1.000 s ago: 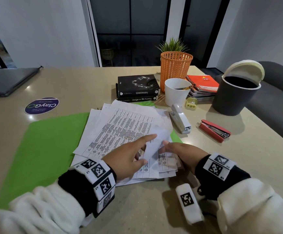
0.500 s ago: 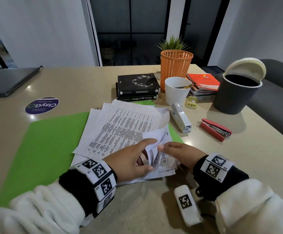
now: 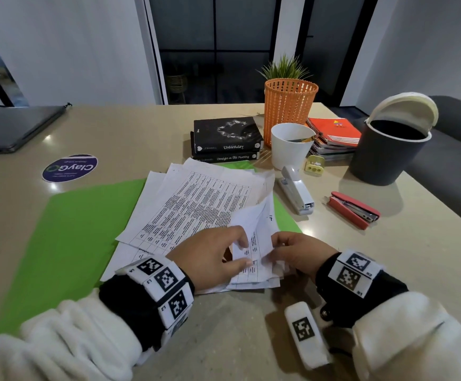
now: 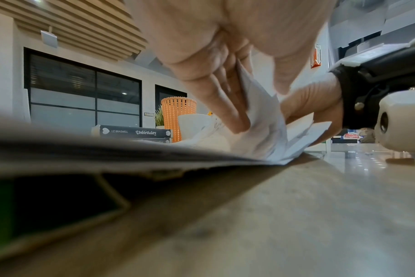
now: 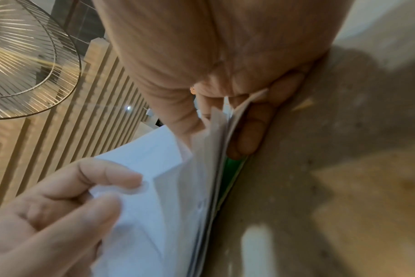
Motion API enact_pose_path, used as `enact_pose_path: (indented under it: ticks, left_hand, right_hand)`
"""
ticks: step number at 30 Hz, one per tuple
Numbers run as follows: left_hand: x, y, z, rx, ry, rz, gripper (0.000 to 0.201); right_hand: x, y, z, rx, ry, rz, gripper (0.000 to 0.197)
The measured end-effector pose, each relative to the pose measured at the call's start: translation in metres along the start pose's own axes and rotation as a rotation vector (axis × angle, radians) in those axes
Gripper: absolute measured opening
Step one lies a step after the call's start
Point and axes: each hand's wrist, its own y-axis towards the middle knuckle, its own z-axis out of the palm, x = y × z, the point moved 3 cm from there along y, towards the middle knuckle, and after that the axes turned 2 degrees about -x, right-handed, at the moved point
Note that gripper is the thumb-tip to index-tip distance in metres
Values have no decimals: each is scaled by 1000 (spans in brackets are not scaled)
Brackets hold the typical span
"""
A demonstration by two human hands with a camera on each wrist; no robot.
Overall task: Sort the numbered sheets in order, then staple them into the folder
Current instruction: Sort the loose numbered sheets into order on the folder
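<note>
- Numbered sheets (image 3: 196,207): a loose, fanned pile of printed tables lying on the green folder (image 3: 81,232); the long axis of the pile runs from the near edge of the tabletop (image 3: 251,334) away and to the right, toward the stacked black books (image 3: 226,138).
- Green folder: lies open and flat on the tabletop beneath the sheets; its bare part spreads to the left of the pile, and a narrow green strip shows past the pile's right edge.
- Left hand (image 3: 210,257): rests on the near right corner of the sheets, thumb and fingers (image 4: 228,112) curled and pinching the lifted corners of the upper sheets.
- Right hand (image 3: 298,254): just beside the left hand at the same corner, fingers (image 5: 249,131) curled under and grasping the edges of the sheets, so that the corner stands up, bent, between the two hands.
- White stapler (image 3: 296,192): lies on the tabletop just right of the sheets, long axis pointing away from the viewer.
- Red stapler (image 3: 353,210): farther right of the sheets, lying at a slant.
- White cup (image 3: 291,145): stands beyond the sheets' far right corner, with a yellow pencil tip showing inside.
- Orange mesh basket (image 3: 289,105): stands behind the cup; contents cannot be told.
- Dark bin (image 3: 386,155): right of the cup, white lid tipped up, interior dark.
</note>
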Motion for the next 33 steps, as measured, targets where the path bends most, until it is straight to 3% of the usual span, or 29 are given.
enact_pose_path:
  ticks: [3, 6, 10, 13, 17, 20, 26, 33]
  left_hand:
    - [3, 1, -6, -119, -58, -34, 8]
    - [5, -2, -14, -287, -174, -72, 12]
    - [4, -4, -22, -495, -166, -40, 18]
    - [8, -2, -20, -559, -139, -14, 22]
    - [10, 0, -17, -510, -138, -39, 26]
    - [10, 1, -15, -456, -146, -52, 30]
    - [8, 1, -11, -313, -78, -81, 35]
    - [6, 2, -10, -193, 66, -74, 49]
  right_hand:
    - [0, 2, -1, -26, -44, 24, 25]
    - [-1, 4, -3, -118, -46, 8, 27]
    - [-1, 6, -8, -161, 43, 5, 26]
    - [-2, 5, -8, -172, 80, 8, 32]
    - [-2, 3, -10, -227, -2, -34, 35]
    - [-1, 2, -9, -152, -139, -83, 26]
    - [2, 1, -7, -98, -279, -108, 57]
    - [8, 0, -7, -78, -358, -89, 73]
